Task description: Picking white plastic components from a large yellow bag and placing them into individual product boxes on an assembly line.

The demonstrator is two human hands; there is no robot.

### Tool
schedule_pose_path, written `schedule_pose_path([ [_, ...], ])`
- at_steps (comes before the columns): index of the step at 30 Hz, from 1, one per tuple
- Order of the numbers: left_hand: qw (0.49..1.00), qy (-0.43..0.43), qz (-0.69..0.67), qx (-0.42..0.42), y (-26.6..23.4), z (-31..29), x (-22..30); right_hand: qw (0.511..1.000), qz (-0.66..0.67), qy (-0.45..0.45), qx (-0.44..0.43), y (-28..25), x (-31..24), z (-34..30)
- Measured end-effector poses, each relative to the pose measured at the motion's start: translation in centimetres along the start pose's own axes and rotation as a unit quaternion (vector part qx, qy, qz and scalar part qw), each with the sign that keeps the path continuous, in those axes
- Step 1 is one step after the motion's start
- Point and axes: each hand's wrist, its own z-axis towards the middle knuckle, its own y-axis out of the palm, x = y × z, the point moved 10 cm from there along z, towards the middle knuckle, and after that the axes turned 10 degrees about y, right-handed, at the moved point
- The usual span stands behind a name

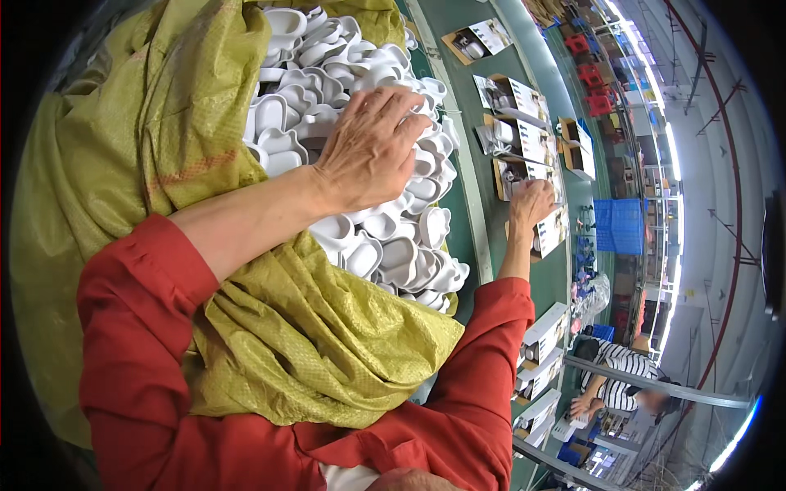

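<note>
Left hand point(368, 151) on the white pieces point(399, 252), right hand point(532, 203) at the open boxes point(536, 143)

At the far left, a yellow woven sack point(327, 335) spreads in loose folds. Its mouth lies open, and the rounded, hollow white pieces are heaped there, reaching the sack's right edge. The left hand rests palm down on the middle of this heap, fingers bent; whether it grasps a piece cannot be told. Right of the heap, a pale rail point(478, 221) runs along the left edge of the green bench point(547, 282). The boxes stand in a row on the bench, with items inside and printed panels. Over this row the right hand bends its fingers down; its fingertips are hidden, so its grip cannot be told. One separate box point(578, 150) is nearer the bench's right edge. Beyond that edge stands a blue crate point(620, 227); below it in view, a person in a striped shirt point(624, 360) works with both hands forward.
</note>
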Motion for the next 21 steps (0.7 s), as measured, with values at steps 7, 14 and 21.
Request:
schedule_pose_path([
  [7, 0.998, -0.009, 0.06, -0.008, -0.2, -0.3, -0.7, 0.909, 0.357, -0.175, -0.129, -1.9, -14.4, -4.0],
  [14, 0.998, -0.027, 0.065, -0.008, 0.5, -0.6, -1.1, 0.948, 0.283, -0.136, -0.055, -1.1, -11.6, -1.5],
  [21, 0.996, -0.01, 0.078, -0.028, 0.9, -0.3, -0.5, 0.99, -0.059, 0.027, -0.126, 1.6, 3.8, 0.9],
])
